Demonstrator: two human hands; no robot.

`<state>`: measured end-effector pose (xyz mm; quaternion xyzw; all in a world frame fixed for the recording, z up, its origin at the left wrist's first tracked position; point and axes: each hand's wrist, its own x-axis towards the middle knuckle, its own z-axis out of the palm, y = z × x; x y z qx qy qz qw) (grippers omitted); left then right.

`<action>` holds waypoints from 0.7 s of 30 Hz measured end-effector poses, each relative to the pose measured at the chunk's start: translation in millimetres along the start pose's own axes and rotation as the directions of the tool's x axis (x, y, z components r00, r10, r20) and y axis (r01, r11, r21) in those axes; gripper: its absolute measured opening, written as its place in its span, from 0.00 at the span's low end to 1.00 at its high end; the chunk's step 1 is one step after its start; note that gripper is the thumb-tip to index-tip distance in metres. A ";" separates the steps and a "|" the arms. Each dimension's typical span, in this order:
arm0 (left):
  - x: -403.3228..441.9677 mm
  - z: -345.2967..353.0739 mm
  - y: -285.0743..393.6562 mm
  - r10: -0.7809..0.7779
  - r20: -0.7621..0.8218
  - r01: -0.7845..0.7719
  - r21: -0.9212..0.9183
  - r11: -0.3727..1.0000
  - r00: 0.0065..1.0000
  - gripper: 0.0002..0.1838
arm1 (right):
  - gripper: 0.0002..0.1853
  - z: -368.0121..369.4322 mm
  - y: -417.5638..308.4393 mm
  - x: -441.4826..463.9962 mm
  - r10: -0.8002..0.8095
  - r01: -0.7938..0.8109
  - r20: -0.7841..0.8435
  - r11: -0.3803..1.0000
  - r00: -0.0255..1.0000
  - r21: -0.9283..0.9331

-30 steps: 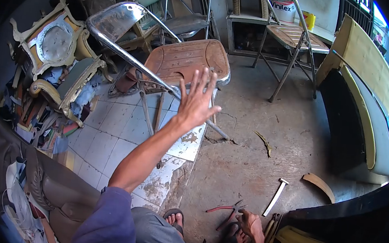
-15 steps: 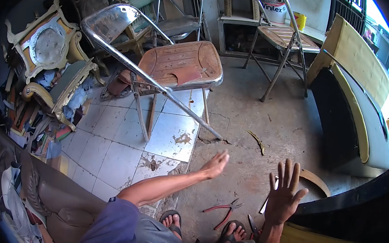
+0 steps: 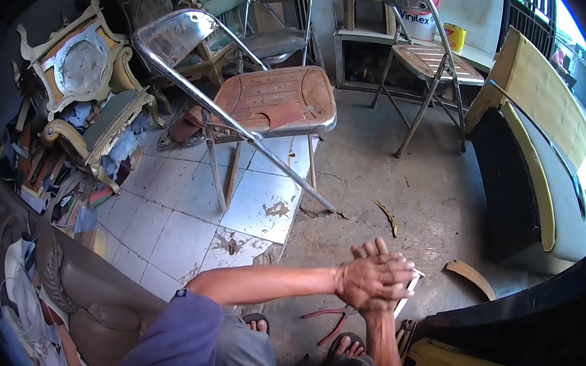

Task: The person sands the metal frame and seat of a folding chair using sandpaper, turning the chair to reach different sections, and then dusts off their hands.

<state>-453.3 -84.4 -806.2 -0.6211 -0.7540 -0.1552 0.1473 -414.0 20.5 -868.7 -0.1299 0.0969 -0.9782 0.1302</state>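
Crossing in front of my knees, my left hand [image 3: 376, 285] lies against my right hand [image 3: 369, 248], palms facing each other. Its fingers are stretched out towards the right, back upward. My right hand is mostly covered; its stretched fingertips show above the left. No object is visible between them. Red-handled pliers [image 3: 333, 330] lie on the floor just below the hands, partly hidden by them. A white-handled hammer [image 3: 406, 297] lies right beside the hands, partly covered. A tool with yellowish handles [image 3: 405, 334] is near my right forearm.
A rusty folding chair [image 3: 272, 101] stands ahead on the tile edge, with a brown scrap [image 3: 285, 115] on its seat. Another folding chair [image 3: 432, 61] is behind it. A curved wooden piece [image 3: 473, 277] lies right. Cushioned panels [image 3: 542, 163] lean at the right, ornate frames [image 3: 83, 67] left.
My left hand has come down from near the chair seat and moved right. My right hand rose from near the pliers, opened, and met the left. The view shifted slightly.
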 end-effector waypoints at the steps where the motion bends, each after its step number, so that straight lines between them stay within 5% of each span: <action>1: -2.8 8.1 -22.5 -0.077 0.060 0.071 0.091 0.993 0.995 0.33 | 0.45 6.7 -12.1 9.2 -0.046 0.049 -0.118 0.999 0.992 0.019; 3: 7.0 -30.7 -60.6 -0.424 -0.001 0.417 0.180 0.891 0.906 0.34 | 0.42 63.3 -57.0 10.6 -0.207 0.142 -0.325 0.967 0.923 -0.213; 4: 14.5 -60.0 -88.8 -0.451 -0.050 0.452 0.194 0.871 0.891 0.34 | 0.39 58.3 -68.2 8.6 -0.394 0.231 -0.334 0.871 0.856 -0.433; 5: 20.5 -90.0 -116.0 -0.515 0.022 0.447 0.468 0.762 0.857 0.35 | 0.38 53.8 -78.5 2.5 -0.415 0.232 -0.338 0.853 0.844 -0.468; 6: 16.8 -108.1 -145.9 -0.550 -0.030 0.473 0.551 0.688 0.835 0.37 | 0.38 51.6 -86.6 -7.6 -0.437 0.224 -0.348 0.831 0.829 -0.509; 9: 8.6 -149.2 -194.7 -0.766 -0.045 0.554 0.719 0.421 0.641 0.45 | 0.36 30.9 -86.5 -32.6 -0.291 0.042 -0.389 0.843 0.874 -0.536; 12: -33.0 -148.4 -227.9 -0.777 -0.060 0.537 0.755 0.375 0.627 0.42 | 0.30 22.6 -68.7 -40.8 -0.156 -0.157 -0.548 0.862 0.822 -0.482; 14: -52.2 -152.7 -239.8 -0.869 -0.175 0.597 0.787 0.159 0.462 0.39 | 0.29 15.3 -61.8 -49.8 -0.104 -0.188 -0.563 0.880 0.820 -0.436; 21: -88.5 -170.4 -246.1 -0.884 -0.175 0.655 0.735 0.177 0.434 0.38 | 0.25 -8.1 -65.1 -82.8 -0.089 -0.254 -0.637 0.868 0.765 -0.427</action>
